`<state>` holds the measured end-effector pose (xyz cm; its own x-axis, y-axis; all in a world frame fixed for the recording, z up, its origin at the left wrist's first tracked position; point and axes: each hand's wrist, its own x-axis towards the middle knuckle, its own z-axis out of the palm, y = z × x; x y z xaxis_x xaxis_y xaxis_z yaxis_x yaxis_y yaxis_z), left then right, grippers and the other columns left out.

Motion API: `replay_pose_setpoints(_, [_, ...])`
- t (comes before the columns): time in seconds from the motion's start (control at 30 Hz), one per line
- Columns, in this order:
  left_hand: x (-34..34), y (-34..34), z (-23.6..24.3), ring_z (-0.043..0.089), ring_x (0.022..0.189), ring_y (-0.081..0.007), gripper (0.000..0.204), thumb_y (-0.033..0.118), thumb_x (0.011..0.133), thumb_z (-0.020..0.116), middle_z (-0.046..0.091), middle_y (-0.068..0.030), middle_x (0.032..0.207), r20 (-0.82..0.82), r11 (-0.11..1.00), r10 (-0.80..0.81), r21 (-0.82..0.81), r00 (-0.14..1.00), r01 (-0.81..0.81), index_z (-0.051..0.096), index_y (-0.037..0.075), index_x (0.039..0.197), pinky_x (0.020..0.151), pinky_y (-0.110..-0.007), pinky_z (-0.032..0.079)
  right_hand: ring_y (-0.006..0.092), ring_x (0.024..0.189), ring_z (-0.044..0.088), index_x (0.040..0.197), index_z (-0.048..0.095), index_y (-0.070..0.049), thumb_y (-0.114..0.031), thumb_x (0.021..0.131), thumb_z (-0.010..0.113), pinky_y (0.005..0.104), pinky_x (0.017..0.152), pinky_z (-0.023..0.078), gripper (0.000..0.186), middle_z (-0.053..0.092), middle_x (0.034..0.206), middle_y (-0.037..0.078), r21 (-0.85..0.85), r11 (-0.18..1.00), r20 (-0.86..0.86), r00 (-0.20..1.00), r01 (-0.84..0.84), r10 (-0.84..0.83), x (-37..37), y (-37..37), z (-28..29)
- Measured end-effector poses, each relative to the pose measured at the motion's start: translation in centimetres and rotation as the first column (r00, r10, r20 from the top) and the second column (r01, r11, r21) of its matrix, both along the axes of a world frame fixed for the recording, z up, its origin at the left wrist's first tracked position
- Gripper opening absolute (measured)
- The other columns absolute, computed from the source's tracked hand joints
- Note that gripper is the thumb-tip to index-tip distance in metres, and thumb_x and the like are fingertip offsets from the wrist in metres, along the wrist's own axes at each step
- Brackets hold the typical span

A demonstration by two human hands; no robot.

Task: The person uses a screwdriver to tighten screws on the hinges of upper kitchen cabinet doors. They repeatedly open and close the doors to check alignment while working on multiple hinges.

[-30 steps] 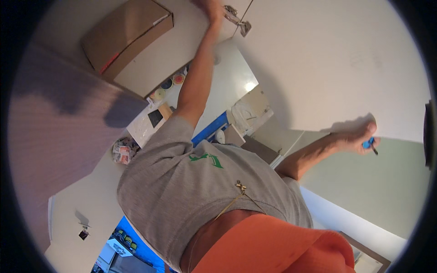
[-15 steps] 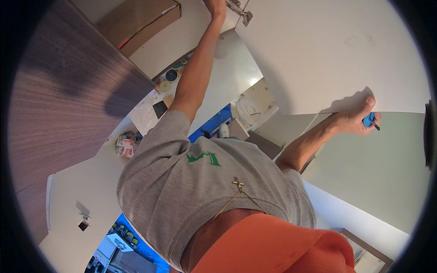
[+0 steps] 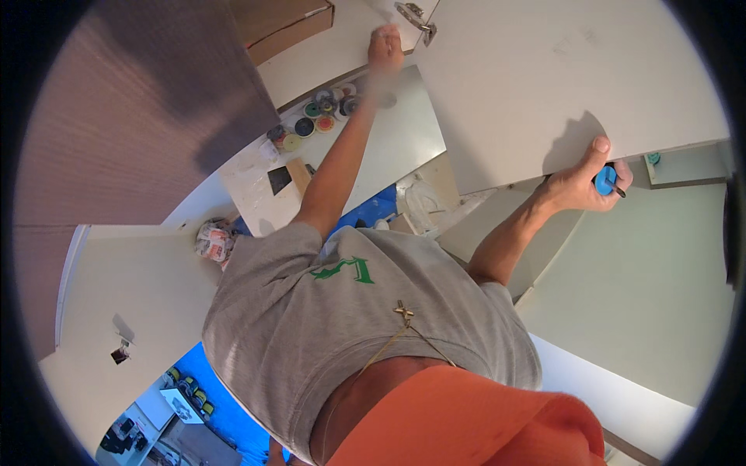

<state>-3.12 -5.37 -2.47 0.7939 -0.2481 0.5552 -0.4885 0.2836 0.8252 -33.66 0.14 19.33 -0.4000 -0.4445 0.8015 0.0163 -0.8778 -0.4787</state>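
Observation:
My left hand (image 3: 385, 46) is raised near the metal hinge (image 3: 418, 22) of a white cabinet door (image 3: 544, 78), its fingers curled; what they hold, if anything, I cannot make out. My right hand (image 3: 583, 182) grips a blue-handled tool (image 3: 604, 179) with a dark shaft, the thumb lying against the door's lower edge. A cardboard box (image 3: 284, 29) rests on the pale cabinet surface beside my left hand.
A brown wood-grain panel (image 3: 132, 101) fills the upper left. Below are a white worktop (image 3: 392, 132) with several round discs (image 3: 325, 123) along it, a wrinkled bag (image 3: 214, 242) and blue floor covering (image 3: 217, 373). A pale green panel (image 3: 629, 279) is at right.
My left hand has drawn down and rightward from the top edge. My right hand and the door's lower edge have shifted up in the view, showing a small compartment at right.

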Motion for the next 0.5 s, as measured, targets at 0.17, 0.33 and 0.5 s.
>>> replay_pose_setpoints(0.17, [-4.9,8.5,1.6,0.066,0.103,-0.032,0.027,0.023,0.101,0.054,0.069,-0.0173,0.109,-0.008,0.969,-0.157,0.192,0.988,0.156,0.065,0.001,0.115,0.092,-0.041,0.05,0.0075,0.059,0.038,0.079,0.049,-0.004,-0.016,0.08,0.086,0.0223,0.055,0.034,0.039,0.044,0.068,-0.004,-0.018,1.0,0.006,1.0,-0.013,0.013,0.5,0.9,-0.6])
replay_pose_setpoints(0.33, [-7.4,17.0,14.0,0.066,0.105,-0.0277,0.021,0.012,0.1,0.053,0.07,-0.0154,0.11,0.104,0.927,-0.373,0.011,0.922,0.374,0.071,0.002,0.107,0.096,-0.036,0.048,0.0076,0.066,0.04,0.08,0.049,-0.005,-0.017,0.083,0.085,0.0222,0.058,0.034,0.038,0.044,0.073,-0.004,0.056,0.991,-0.094,0.988,0.125,-0.119,-1.0,0.1,-0.8])
replay_pose_setpoints(0.5, [-5.4,33.8,32.5,0.065,0.106,-0.0261,0.029,0.011,0.101,0.049,0.068,-0.0137,0.115,0.847,0.917,0.395,-0.389,0.356,-0.092,0.061,-0.004,0.123,0.094,-0.039,0.05,0.0066,0.065,0.038,0.082,0.053,-0.005,-0.019,0.086,0.084,0.0219,0.057,0.032,0.034,0.043,0.073,-0.005,0.03,0.999,-0.095,0.995,0.024,-0.021,-2.2,-0.9,0.1])
